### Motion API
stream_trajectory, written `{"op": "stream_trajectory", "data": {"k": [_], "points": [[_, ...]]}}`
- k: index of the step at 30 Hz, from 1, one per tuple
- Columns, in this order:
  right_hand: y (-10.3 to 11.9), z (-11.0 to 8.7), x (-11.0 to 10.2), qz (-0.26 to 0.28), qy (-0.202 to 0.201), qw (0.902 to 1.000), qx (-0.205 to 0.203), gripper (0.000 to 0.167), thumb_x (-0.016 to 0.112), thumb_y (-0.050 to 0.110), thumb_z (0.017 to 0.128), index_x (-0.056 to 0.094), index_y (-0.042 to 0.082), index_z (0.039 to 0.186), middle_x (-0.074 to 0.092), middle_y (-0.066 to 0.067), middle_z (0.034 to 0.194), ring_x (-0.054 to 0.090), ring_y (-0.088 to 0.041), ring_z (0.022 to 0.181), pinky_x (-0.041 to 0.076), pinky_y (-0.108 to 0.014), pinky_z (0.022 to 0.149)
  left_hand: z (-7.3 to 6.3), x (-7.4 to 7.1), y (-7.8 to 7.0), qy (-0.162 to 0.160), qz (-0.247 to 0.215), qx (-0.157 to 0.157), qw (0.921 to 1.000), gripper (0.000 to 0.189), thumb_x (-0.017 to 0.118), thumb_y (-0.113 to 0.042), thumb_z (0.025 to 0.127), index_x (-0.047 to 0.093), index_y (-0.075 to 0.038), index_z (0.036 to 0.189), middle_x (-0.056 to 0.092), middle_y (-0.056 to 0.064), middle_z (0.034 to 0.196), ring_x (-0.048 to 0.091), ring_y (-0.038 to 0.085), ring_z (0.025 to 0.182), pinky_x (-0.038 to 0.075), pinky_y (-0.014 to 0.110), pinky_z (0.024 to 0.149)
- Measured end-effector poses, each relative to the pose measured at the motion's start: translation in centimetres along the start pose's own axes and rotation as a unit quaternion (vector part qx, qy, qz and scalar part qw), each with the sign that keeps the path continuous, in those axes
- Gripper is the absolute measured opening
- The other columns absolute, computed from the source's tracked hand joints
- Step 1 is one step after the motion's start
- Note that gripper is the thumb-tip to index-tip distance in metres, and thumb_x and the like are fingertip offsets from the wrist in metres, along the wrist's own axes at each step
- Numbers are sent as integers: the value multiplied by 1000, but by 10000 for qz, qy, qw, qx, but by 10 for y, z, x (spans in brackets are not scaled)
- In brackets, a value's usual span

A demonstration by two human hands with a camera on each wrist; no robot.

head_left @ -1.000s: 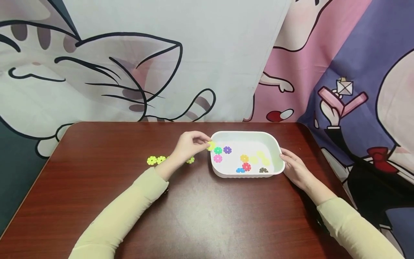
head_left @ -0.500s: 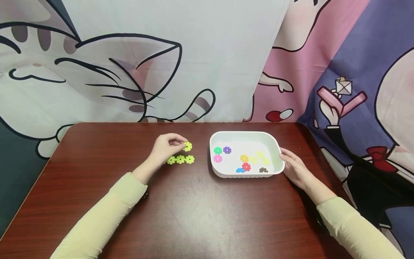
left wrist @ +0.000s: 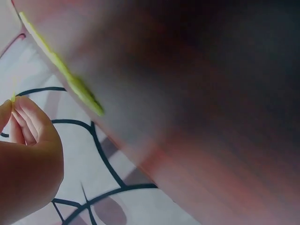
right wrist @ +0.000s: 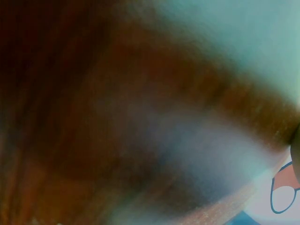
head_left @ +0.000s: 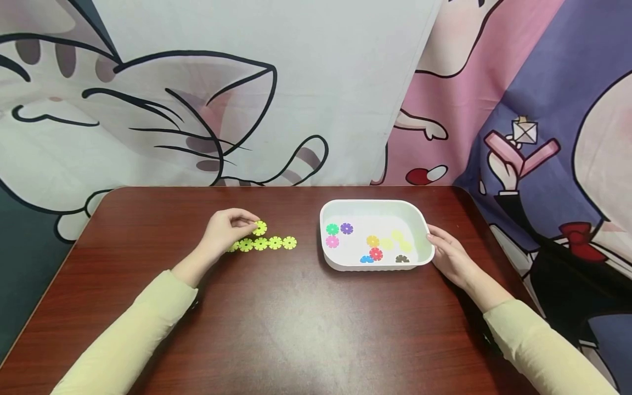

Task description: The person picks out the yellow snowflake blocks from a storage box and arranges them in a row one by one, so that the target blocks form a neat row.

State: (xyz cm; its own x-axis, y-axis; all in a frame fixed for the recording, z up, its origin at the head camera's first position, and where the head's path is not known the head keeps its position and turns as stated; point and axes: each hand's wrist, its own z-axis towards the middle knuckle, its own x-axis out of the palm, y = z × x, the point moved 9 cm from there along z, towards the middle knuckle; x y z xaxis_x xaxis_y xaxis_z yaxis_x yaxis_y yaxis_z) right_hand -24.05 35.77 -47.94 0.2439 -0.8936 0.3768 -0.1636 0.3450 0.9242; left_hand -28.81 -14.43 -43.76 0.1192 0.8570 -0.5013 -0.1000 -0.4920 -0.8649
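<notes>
My left hand point(head_left: 224, 231) pinches a yellow-green, notched flower-shaped disc point(head_left: 260, 228) between thumb and fingertips. Just below that disc in the head view, a row of matching yellow-green discs point(head_left: 275, 243) lies on the table, its left end partly hidden by the hand. In the left wrist view the pinched disc point(left wrist: 13, 97) shows edge-on at the fingertips, and the row appears as a blurred yellow strip. My right hand point(head_left: 451, 257) grips the right end of a white plastic tray point(head_left: 375, 267), thumb over its rim. The right wrist view is mostly blurred table and tray.
Inside the tray lie several loose discs: a green one point(head_left: 332, 229), a purple one point(head_left: 346, 229), a pink one point(head_left: 332, 241), a red one point(head_left: 376, 254) and others. A cartoon-printed cloth point(head_left: 355, 99) hangs behind the far edge of the brown table point(head_left: 296, 329).
My left hand has carried the yellow-green disc leftward from the tray's left rim to above the row, uncovering the row's right part. The right hand and the tray stay in place.
</notes>
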Motion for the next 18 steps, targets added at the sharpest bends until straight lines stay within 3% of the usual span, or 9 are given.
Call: {"op": "stream_trajectory", "data": {"k": [7, 11, 18], "points": [[0, 0, -1, 36, -64, 10000, 8, 41, 35, 1, 113, 67, 16, 132, 74, 4, 127, 68, -5, 117, 55, -19, 98, -11, -19, 15, 23, 475, -22, 9989, 17, 77, -8, 95, 80, 1, 110, 80, 21, 102, 66, -6, 79, 53, 14, 70], [-1, -1, -1, 43, -100, 9999, 38, 40, 35, 1, 113, 67, 16, 132, 74, 4, 127, 68, -5, 116, 55, -20, 97, -18, -29, 22, 9, 523, -89, 9986, 18, 77, -9, 95, 80, 1, 110, 81, 21, 102, 63, -13, 77, 51, 11, 71], [0, 0, -1, -4, -120, 9999, 40, 41, 34, 1, 113, 68, 16, 131, 74, 4, 126, 69, -5, 115, 55, -20, 97, -27, -44, 35, -27, 588, -218, 9980, 20, 78, -11, 95, 80, 0, 112, 81, 19, 103, 64, -16, 77, 51, 10, 74]]}}
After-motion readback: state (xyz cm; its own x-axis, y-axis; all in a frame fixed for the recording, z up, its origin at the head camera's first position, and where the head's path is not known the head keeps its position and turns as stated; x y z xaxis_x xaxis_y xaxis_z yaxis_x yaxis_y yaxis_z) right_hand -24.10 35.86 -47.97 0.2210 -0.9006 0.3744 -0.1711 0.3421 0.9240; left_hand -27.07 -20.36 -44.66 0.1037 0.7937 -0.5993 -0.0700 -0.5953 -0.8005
